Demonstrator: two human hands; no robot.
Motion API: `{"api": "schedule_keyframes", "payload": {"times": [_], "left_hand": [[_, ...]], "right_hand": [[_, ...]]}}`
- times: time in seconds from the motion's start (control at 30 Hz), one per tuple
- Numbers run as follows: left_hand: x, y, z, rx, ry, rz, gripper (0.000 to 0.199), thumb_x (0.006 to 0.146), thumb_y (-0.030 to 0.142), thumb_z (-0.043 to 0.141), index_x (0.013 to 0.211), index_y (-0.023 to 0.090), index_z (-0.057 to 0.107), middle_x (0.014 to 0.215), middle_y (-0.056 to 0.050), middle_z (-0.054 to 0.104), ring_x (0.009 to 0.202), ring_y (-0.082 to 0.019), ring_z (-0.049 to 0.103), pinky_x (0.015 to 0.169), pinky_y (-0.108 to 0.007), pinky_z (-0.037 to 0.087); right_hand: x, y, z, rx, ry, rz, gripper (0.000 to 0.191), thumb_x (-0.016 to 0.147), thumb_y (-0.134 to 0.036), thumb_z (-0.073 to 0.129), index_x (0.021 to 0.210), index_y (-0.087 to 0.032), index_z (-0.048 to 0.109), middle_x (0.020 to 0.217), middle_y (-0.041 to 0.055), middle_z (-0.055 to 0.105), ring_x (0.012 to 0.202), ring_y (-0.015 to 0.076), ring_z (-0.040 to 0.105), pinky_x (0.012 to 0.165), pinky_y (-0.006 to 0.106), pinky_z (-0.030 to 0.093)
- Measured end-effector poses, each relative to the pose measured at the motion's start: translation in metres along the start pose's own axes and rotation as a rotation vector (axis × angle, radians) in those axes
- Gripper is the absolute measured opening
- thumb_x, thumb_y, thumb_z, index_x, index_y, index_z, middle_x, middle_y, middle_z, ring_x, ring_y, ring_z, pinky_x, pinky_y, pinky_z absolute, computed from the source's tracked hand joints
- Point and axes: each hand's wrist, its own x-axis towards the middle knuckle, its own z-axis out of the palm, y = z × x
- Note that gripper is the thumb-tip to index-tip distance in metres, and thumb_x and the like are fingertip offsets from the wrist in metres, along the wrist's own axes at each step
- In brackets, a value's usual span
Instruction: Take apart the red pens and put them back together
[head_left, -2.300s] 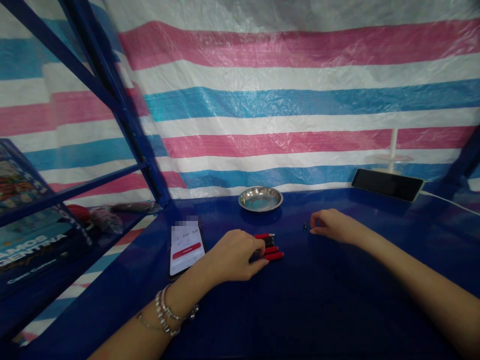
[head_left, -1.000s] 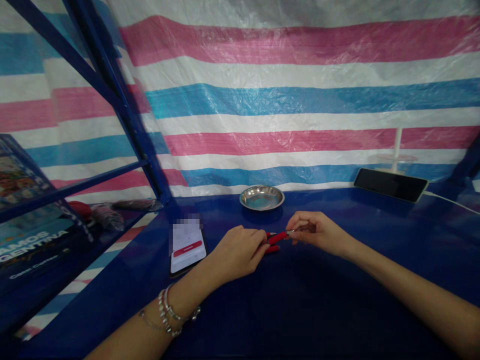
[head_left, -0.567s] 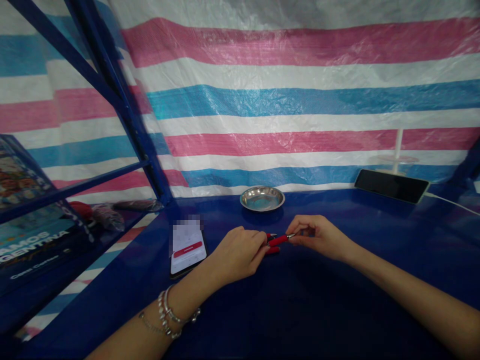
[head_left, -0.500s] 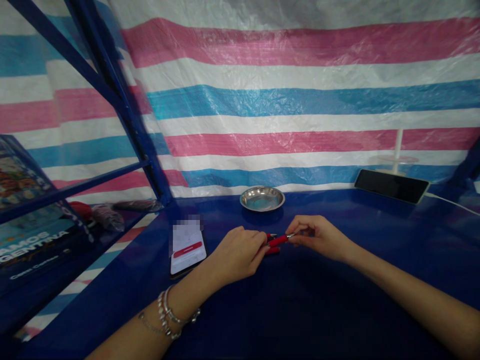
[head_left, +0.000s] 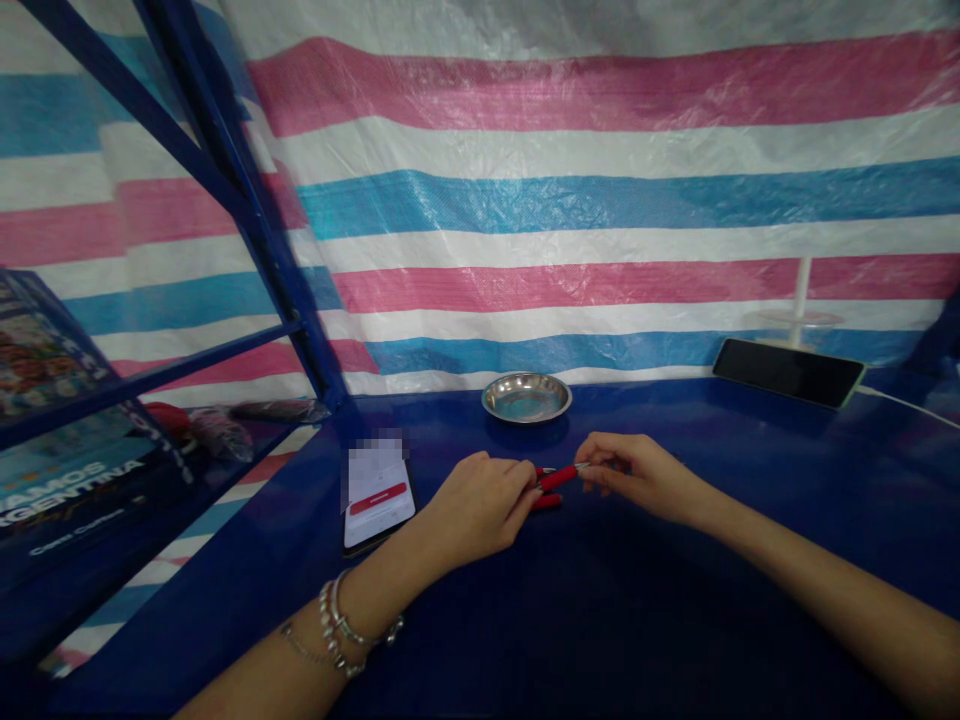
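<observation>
My left hand [head_left: 480, 505], with bracelets at its wrist, is closed around the near end of a red pen [head_left: 559, 477] with a silvery tip. My right hand [head_left: 630, 475] pinches that tip between thumb and fingertips, so the pen spans the gap between both hands, slightly tilted. Two more red, pen-like pieces show by the left fingers: one [head_left: 547, 502] below the held pen, another just behind it, both partly covered. Whether the left hand grips these too, I cannot tell.
A shallow round metal dish [head_left: 526, 397] sits on the blue table [head_left: 600, 630] beyond my hands. A lit phone [head_left: 379, 495] lies left of my left forearm. A dark-screened phone [head_left: 789, 372] leans at the back right, by a lidded cup with a straw. Blue metal bars [head_left: 262, 250] rise on the left.
Both hands keep nearly the same place on the pen. The right fingertips have shifted slightly around its silvery tip. The whole view has moved a little.
</observation>
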Motion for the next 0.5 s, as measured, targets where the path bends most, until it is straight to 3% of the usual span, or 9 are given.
{"api": "schedule_keyframes", "payload": {"times": [0.13,0.27,0.43,0.5], "left_hand": [[-0.0001,0.0005,0.0008,-0.007,-0.003,0.006,0.022,0.086,0.026,0.031,0.084,0.014,0.049,0.079,-0.005,0.057,0.067,-0.014,0.052,0.063,-0.03,0.037],[0.0001,0.001,0.0,0.025,0.011,-0.002,0.022,0.086,0.027,0.031,0.083,0.014,0.049,0.079,-0.004,0.057,0.065,-0.014,0.051,0.061,-0.029,0.036],[-0.0001,0.0001,0.0007,0.038,0.005,0.0,0.021,0.086,0.026,0.031,0.084,0.015,0.049,0.078,-0.003,0.057,0.065,-0.014,0.051,0.061,-0.028,0.036],[-0.0001,-0.0002,0.0012,0.034,0.004,-0.001,0.022,0.086,0.026,0.03,0.084,0.015,0.049,0.078,-0.003,0.057,0.064,-0.014,0.051,0.061,-0.029,0.035]], "right_hand": [[-0.0004,-0.0005,-0.002,-0.132,-0.028,0.004,0.033,0.083,-0.041,0.037,0.073,-0.014,0.054,0.066,0.0028,0.056,0.059,0.0106,0.052,0.056,0.021,0.037],[-0.0008,-0.0018,-0.0044,-0.145,-0.01,-0.014,0.023,0.079,-0.036,0.045,0.086,-0.016,0.053,0.069,0.0015,0.057,0.061,0.0106,0.051,0.055,0.02,0.036],[-0.0011,-0.0032,-0.0055,-0.196,-0.059,-0.031,0.032,0.084,-0.037,0.036,0.069,-0.014,0.053,0.066,0.0016,0.055,0.061,0.0102,0.05,0.057,0.021,0.034],[-0.0012,-0.0041,-0.0058,-0.198,-0.056,-0.023,0.03,0.083,-0.039,0.038,0.075,-0.015,0.054,0.065,0.0011,0.055,0.06,0.0102,0.049,0.056,0.021,0.034]]}}
